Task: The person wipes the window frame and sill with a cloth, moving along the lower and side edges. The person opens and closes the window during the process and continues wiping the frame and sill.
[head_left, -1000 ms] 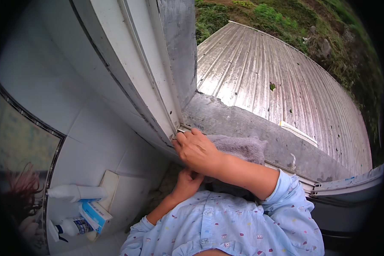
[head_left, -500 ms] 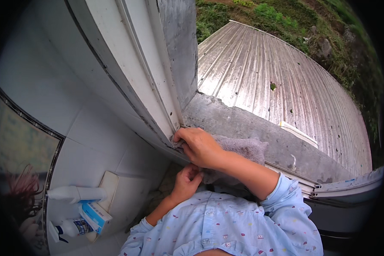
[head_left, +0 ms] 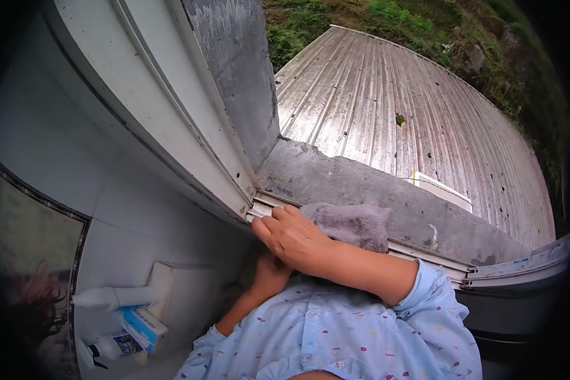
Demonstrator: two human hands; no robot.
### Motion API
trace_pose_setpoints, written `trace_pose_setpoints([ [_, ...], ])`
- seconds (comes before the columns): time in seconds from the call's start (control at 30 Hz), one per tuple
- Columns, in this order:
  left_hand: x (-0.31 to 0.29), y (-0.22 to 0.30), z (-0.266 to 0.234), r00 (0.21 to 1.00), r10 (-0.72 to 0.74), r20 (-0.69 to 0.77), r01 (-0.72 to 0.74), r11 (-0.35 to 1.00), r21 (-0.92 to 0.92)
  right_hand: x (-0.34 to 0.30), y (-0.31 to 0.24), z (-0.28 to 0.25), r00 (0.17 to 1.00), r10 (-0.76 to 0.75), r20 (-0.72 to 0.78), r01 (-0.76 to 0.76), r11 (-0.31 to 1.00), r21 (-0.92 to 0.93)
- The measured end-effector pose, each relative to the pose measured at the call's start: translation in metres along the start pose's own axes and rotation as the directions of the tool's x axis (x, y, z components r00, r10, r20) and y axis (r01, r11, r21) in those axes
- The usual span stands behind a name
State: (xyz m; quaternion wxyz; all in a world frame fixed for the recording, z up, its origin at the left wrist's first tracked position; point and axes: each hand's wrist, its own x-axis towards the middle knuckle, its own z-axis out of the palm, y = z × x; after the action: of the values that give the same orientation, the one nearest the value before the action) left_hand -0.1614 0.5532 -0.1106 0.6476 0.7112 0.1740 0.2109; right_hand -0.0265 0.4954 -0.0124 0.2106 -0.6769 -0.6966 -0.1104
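Reaching across a window track (head_left: 263, 204), the right hand (head_left: 292, 237) covers part of the left hand (head_left: 271, 273)

Outside, one corrugated metal roof (head_left: 361, 95) spreads below a planted slope (head_left: 297, 31), which darkens and blurs toward the right rim. Indoors, a pale tiled wall (head_left: 130, 234) fills the left side, beside one dark-edged panel (head_left: 31, 234) that is cut off and reflects blurred shapes. A white window frame (head_left: 171, 107) rises next to a grey concrete reveal (head_left: 231, 76); the concrete sill (head_left: 348, 168) runs between track and roof.

The person's light-blue patterned shirt (head_left: 335, 335) occupies the lower edge. The right forearm crosses in front of the track and hides the near side of a single grey towel (head_left: 354, 223), which lies bunched along the track, just beyond the right hand.

The right hand's fingers curl down at the track's left corner; whether they pinch anything, I cannot tell. The left hand sits lower, partly behind the right; its grip is hidden, and I cannot tell whether the two touch.

At lower left are two bottles: a white bottle (head_left: 114, 297) lying sideways and a spray bottle (head_left: 114, 347), with one blue-and-white box (head_left: 143, 328) between them. One green leaf cluster (head_left: 400, 120) dots the roof.
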Motion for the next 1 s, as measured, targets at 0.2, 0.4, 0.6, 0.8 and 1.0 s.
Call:
trace_pose_setpoints([
  [0.2,-0.006,-0.031,0.001,0.988,-0.148,0.033,0.151,0.968,-0.198,-0.022,0.016,-0.023,0.97,0.184,0.159,-0.232,0.899,0.371],
  [0.4,-0.001,-0.011,-0.002,0.999,0.005,0.048,-0.006,1.0,0.004,0.016,0.007,0.015,0.985,0.174,-0.004,-0.16,0.912,0.379],
  [0.6,0.0,-0.013,-0.005,0.998,-0.01,0.056,0.009,1.0,0.009,0.002,0.01,0.003,0.998,0.057,0.014,-0.059,0.958,0.282],
  [0.8,0.01,0.001,-0.017,0.966,-0.148,0.214,0.167,0.983,-0.071,-0.057,0.006,-0.041,0.977,0.134,0.165,-0.17,0.958,0.229],
  [1.0,0.01,-0.002,-0.024,0.956,-0.168,0.241,0.22,0.953,-0.206,-0.11,0.002,-0.078,0.939,0.245,0.24,-0.283,0.949,0.138],
])
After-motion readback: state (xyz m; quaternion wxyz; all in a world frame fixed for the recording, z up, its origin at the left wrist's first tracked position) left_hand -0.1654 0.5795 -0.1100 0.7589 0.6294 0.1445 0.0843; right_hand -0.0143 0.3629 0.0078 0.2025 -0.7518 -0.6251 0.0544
